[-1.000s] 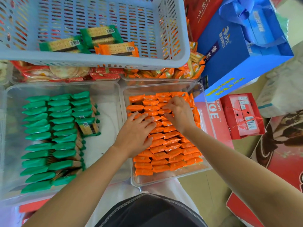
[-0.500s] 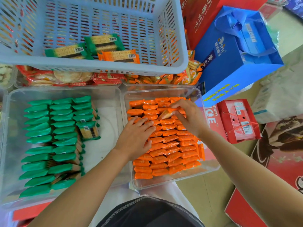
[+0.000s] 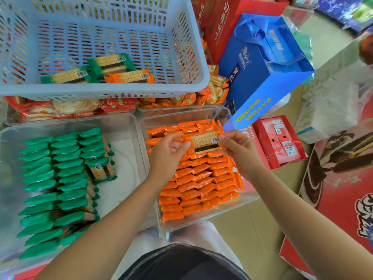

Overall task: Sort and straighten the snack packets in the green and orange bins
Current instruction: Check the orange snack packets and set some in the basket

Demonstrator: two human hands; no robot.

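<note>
Head view, looking down over both forearms. The left hand (image 3: 168, 152) and right hand (image 3: 239, 146) together hold one orange foil cracker packet (image 3: 203, 141), printed face and barcode turned upward. The left hand's thumb and fingers pinch its left edge, and the right hand's pinch its right edge. The packet is lifted flat just above the far end of the clear plastic right-hand bin (image 3: 201, 224). That bin is filled with rows of orange packets (image 3: 199, 182) standing on edge, close-packed and slightly slanted.

Beside it on the left, touching wall to wall, lies the clear plastic left-hand bin (image 3: 125, 154). It holds three columns of green foil packets (image 3: 56, 178) standing on edge along its left half. One green packet with a visible barcode (image 3: 100, 168) leans at the right of these columns, face showing.

Beyond both bins stands a pale blue slotted plastic basket (image 3: 101, 91). In it lie two green cracker packets (image 3: 112, 64) and one orange cracker packet in the basket (image 3: 130, 76), all flat. To the right are a blue paper gift bag (image 3: 262, 77) and a red carton tied with string (image 3: 278, 140).
</note>
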